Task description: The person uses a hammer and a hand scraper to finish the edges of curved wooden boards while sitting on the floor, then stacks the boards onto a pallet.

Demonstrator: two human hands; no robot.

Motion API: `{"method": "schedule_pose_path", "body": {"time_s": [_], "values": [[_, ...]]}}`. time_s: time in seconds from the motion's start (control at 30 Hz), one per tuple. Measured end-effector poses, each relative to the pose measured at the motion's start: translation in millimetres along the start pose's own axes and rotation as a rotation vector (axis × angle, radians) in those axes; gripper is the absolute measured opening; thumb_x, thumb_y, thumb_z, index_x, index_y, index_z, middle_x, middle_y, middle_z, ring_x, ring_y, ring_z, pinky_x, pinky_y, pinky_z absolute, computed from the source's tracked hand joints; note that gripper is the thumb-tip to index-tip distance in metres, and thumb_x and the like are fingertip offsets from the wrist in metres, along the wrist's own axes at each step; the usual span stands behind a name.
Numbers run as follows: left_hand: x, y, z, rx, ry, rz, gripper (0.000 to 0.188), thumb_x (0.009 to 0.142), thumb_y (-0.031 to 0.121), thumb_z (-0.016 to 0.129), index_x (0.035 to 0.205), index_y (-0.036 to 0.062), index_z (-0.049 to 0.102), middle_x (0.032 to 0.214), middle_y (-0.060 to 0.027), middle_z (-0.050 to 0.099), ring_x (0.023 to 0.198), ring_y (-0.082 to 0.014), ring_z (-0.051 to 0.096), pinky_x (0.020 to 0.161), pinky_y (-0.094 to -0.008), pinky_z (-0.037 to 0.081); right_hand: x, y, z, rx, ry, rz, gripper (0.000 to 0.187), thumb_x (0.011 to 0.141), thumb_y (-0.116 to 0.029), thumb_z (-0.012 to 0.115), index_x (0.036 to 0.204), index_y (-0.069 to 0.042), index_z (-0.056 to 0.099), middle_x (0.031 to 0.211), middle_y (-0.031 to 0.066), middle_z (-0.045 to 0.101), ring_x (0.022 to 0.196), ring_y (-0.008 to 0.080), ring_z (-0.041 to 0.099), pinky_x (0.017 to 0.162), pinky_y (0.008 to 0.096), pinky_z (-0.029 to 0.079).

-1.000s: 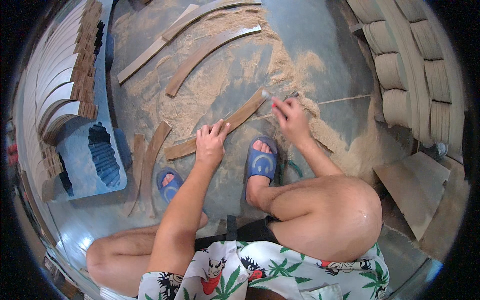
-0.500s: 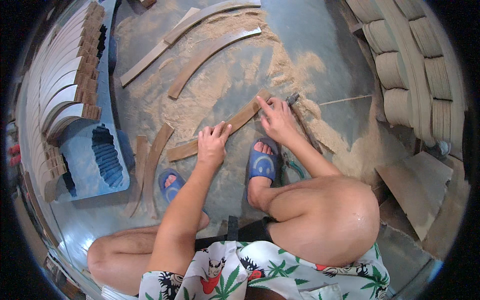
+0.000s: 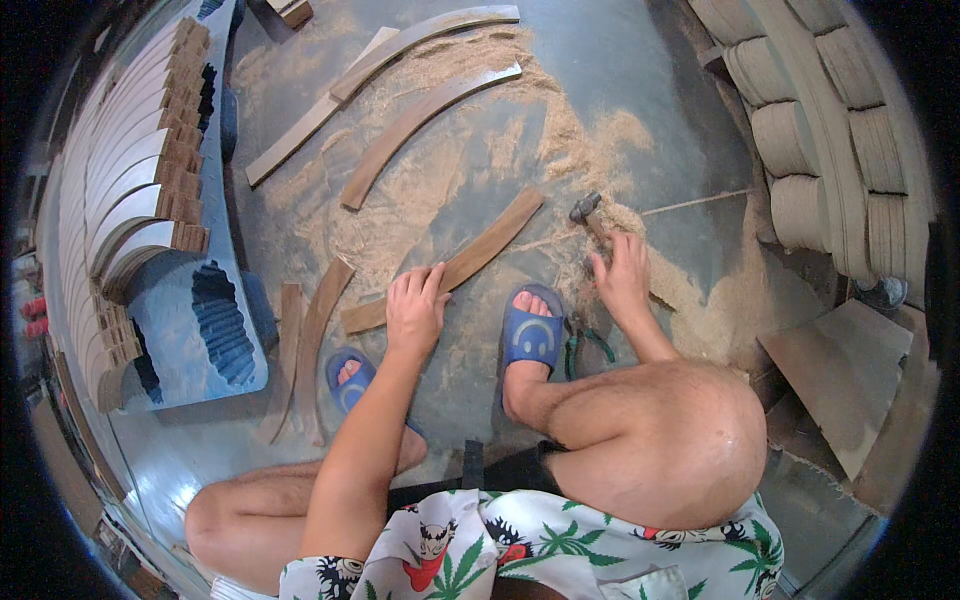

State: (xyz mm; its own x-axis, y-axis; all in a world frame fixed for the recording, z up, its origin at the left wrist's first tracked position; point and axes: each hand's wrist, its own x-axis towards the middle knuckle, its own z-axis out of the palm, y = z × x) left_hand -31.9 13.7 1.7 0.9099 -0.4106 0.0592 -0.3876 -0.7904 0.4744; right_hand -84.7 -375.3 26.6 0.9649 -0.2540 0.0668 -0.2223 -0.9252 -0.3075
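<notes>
A curved wooden strip (image 3: 493, 235) lies aslant on the floor in front of me. My left hand (image 3: 415, 312) is closed over its lower left part, fingers bent across the wood. To the right of the strip, a hammer (image 3: 586, 208) rests on the floor with its dark metal head pointing away from me. My right hand (image 3: 624, 278) is closed around the hammer's handle, covering most of it. Pliers with green grips (image 3: 598, 345) lie between my right foot and right forearm.
More curved strips (image 3: 430, 120) lie ahead amid sawdust (image 3: 600, 140). Two others (image 3: 322, 325) are beside my left foot. A blue plastic pallet (image 3: 205, 350) at left bears stacked curved pieces (image 3: 130, 200). Bundled wood stacks (image 3: 790, 135) and a flat board (image 3: 850, 385) stand at right.
My right hand has left the upper end of the strip and moved right onto the hammer's handle. The left hand stays on the strip. The view has shifted slightly.
</notes>
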Motion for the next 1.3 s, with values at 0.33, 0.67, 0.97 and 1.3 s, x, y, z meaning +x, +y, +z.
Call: {"method": "schedule_pose_path", "body": {"time_s": [0.33,0.67,0.97,1.3], "values": [[30,27,-34,-0.292,-0.001,-0.223,0.036,0.108,0.009,0.065,0.143,0.0118,0.074,0.114,-0.0212,0.079,0.109,-0.0423,0.075,0.105,-0.0532,0.057,-9,37,2,-0.109,-0.107,0.075,0.043,0.096,-0.020,0.083,0.135,-0.007,0.071,0.124,0.0175,0.070,0.119,0.0420,0.067,0.103,0.0544,0.055],[13,7,0,-0.061,0.140,-0.293,0.036,0.106,0.017,0.072,0.141,0.0116,0.075,0.141,-0.0174,0.071,0.133,-0.0413,0.065,0.113,-0.0531,0.051,-7,17,-18,0.323,-0.109,0.228,0.032,0.098,-0.020,0.078,0.123,-0.002,0.076,0.115,0.0142,0.073,0.099,0.0315,0.075,0.088,0.0450,0.060],[-27,4,-7,0.032,0.010,-0.163,0.050,0.101,0.022,0.079,0.150,0.0128,0.070,0.144,-0.0141,0.067,0.136,-0.0365,0.062,0.114,-0.0506,0.048,-23,2,18,1.032,-0.360,0.441,0.029,0.110,-0.012,0.070,0.136,0.000,0.068,0.093,0.0005,0.071,0.076,0.0084,0.062,0.068,0.0268,0.049],[-8,12,-3,0.020,-0.101,-0.238,0.067,0.095,0.019,0.082,0.160,0.0180,0.066,0.148,-0.0151,0.063,0.132,-0.0364,0.062,0.110,-0.0494,0.054,0,-45,10,0.945,-0.430,0.204,0.047,0.113,-0.011,0.073,0.158,-0.001,0.064,0.094,-0.0055,0.065,0.081,0.0030,0.057,0.069,0.0228,0.046]]}}
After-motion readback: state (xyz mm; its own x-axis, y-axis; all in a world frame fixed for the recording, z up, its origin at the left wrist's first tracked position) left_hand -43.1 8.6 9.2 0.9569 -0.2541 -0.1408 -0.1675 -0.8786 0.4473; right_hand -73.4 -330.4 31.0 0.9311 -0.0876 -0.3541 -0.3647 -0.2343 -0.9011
